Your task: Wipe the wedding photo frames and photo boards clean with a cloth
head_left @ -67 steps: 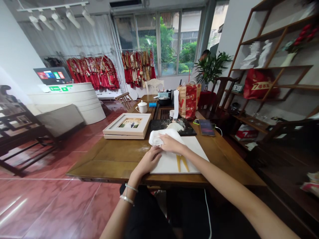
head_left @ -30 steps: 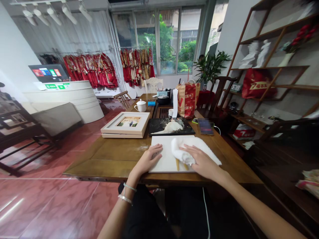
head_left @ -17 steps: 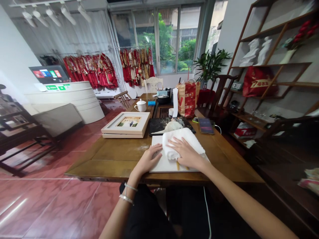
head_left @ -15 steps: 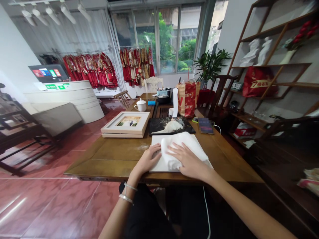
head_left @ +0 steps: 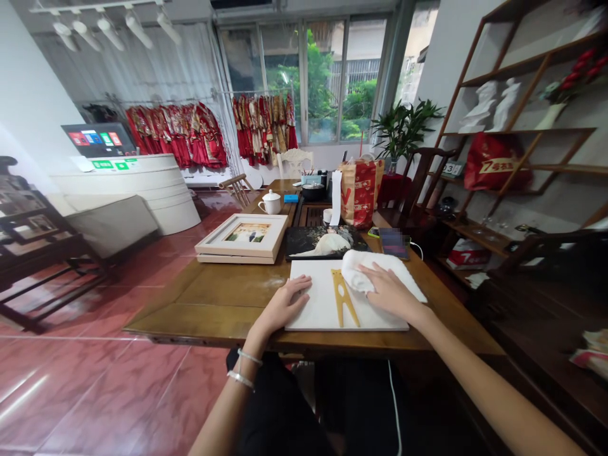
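Note:
A white board (head_left: 317, 304) with a yellow wooden stand piece (head_left: 342, 297) on it lies flat near the front edge of the wooden table (head_left: 223, 297). My left hand (head_left: 285, 305) rests on the board's left edge, fingers spread flat. My right hand (head_left: 387, 292) presses a white cloth (head_left: 365, 269) onto the board's right part, fingers laid over the cloth. The cloth trails off to the right beyond my hand.
A dark wedding photo panel (head_left: 323, 242) lies just behind the board. A light framed photo (head_left: 243, 237) sits to its left, a phone (head_left: 394, 244) with a cable to its right. Further back stand a teapot (head_left: 272, 202) and a red paper bag (head_left: 358, 190). Shelves line the right wall.
My right hand has slid the cloth from the board's middle to its right side, uncovering the yellow stand piece. My left hand has stayed on the left edge.

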Motion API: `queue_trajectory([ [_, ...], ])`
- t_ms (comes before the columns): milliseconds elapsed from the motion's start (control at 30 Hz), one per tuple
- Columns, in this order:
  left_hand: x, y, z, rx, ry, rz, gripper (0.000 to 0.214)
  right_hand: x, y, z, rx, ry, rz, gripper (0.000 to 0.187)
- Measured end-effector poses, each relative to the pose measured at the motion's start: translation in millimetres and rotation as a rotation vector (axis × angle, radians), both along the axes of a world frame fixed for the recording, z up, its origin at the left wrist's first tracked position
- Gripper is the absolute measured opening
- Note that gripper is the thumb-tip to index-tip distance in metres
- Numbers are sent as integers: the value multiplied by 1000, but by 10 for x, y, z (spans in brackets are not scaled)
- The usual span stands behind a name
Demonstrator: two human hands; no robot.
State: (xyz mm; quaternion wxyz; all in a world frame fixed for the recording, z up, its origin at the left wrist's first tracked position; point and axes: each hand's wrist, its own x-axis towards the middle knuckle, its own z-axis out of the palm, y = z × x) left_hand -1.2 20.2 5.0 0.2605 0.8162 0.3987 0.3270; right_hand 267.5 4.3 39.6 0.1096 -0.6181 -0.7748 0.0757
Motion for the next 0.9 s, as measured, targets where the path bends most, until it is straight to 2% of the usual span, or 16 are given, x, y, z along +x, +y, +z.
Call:
queue_trajectory([
  [133, -1, -4, 0, 3, -1, 7, 35, -124, 365, -50, 43, -3, -19, 58],
  [267, -4, -13, 9, 0, 5, 28, 35, -214, 386, -67, 60, -8, 48, 59],
  [400, -12, -20, 11, 2, -10, 23, 33, -128, 62, -86, 69, -2, 99, 71],
  [567, -17, -9, -17, 14, -23, 6, 33, 31, -698, -115, 79, 23, 246, 91],
  [633, -15, -5, -27, 22, -21, 11, 34, 71, -972, -113, 51, 27, 303, 92],
  [700, -13, -4, -29, 31, -11, 13, 35, 102, -1133, -105, 21, 30, 332, 91],
  [800, -13, -8, -20, 35, 22, -3, 36, 136, -1087, -93, 7, 37, 300, 90],
  [900, -18, -9, -13, 31, 52, -17, 37, 149, -724, -82, 32, 41, 201, 87],
])
